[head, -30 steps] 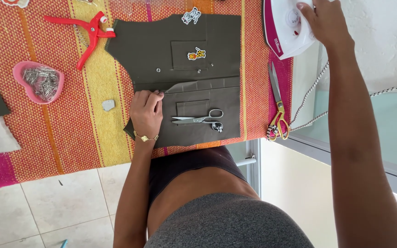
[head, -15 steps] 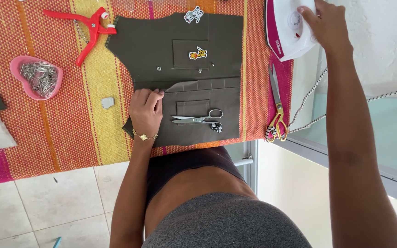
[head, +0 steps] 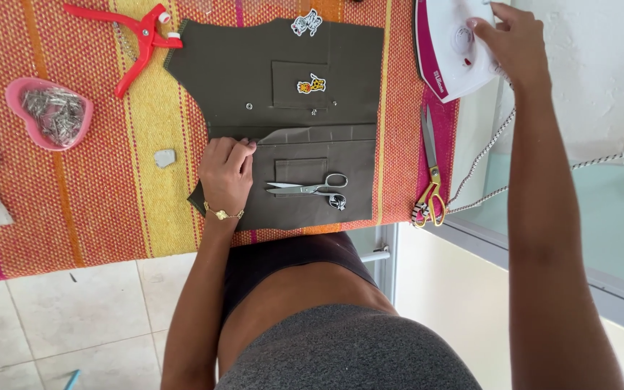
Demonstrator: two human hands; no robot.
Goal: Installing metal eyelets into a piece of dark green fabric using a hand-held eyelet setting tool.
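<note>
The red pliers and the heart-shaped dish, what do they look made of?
The red pliers look like painted metal, with a smooth even coat and thin rigid arms, though plastic handles are possible. The heart-shaped dish looks like glossy pink plastic, and the pieces in it glint like metal.

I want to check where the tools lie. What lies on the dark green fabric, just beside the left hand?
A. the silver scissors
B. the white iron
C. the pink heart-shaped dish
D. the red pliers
A: the silver scissors lie on the dark green fabric just beside the left hand.
</note>
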